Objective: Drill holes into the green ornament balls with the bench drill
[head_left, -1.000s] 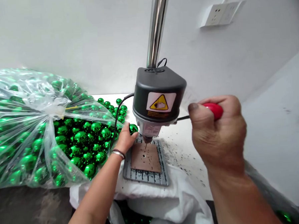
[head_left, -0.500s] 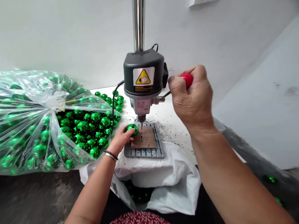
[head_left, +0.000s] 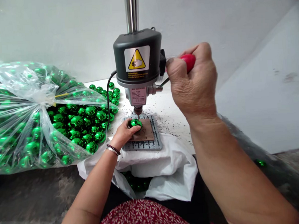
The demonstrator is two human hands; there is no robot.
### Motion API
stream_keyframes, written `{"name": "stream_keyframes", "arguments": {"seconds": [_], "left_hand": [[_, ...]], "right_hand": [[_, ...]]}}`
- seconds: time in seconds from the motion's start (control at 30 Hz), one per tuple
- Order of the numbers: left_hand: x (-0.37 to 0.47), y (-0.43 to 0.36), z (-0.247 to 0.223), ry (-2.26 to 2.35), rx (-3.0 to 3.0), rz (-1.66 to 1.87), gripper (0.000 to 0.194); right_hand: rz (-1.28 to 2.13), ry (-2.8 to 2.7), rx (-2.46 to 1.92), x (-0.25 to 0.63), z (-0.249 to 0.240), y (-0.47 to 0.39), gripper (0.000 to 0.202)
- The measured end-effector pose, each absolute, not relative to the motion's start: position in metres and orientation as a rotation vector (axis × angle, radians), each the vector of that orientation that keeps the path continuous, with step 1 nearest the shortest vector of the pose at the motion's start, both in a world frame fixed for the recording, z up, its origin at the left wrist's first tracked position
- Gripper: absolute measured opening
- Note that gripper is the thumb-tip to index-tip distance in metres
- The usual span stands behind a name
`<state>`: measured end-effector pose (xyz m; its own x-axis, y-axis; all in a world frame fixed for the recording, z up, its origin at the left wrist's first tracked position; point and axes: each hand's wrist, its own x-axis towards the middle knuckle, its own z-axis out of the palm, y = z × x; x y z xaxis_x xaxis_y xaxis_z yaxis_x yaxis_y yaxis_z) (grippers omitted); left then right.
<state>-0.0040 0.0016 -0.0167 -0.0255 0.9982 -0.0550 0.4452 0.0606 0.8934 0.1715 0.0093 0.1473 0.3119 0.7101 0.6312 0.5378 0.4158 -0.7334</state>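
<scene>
The left hand (head_left: 123, 132) pinches a green ball (head_left: 135, 123) between thumb and fingers, the thumb along the near side. The ball sits over the rear left part of the brown board (head_left: 147, 133), directly below the drill head (head_left: 138, 57); whether ball and board touch cannot be determined. The ball is round and presents no long axis. The drill bit (head_left: 139, 117) points down at the ball, its axis upright, parallel to the column (head_left: 132, 12); contact between bit and ball cannot be confirmed. The right hand (head_left: 194, 86) is wrapped around the red knob (head_left: 188, 61). The lever (head_left: 165, 81) slopes upward and rightward from the drill head toward this knob.
</scene>
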Motion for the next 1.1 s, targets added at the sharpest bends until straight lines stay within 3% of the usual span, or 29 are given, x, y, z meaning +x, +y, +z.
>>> {"name": "stream_keyframes", "arguments": {"seconds": [0.27, 0.47, 1.1], "left_hand": [[0.004, -0.006, -0.012, 1.697, 1.674, 0.830, 0.063], [0.008, -0.006, -0.016, 1.680, 1.666, 0.798, 0.067], [0.006, -0.005, -0.033, 1.622, 1.689, 0.873, 0.061]], "right_hand": [[0.144, -1.370, -1.249, 0.171, 0.147, 0.009, 0.016], [0.122, -1.362, -1.218, 0.173, 0.145, 0.008, 0.015], [-0.120, -1.449, -1.262, 0.182, 0.114, -0.017, 0.017]]}}
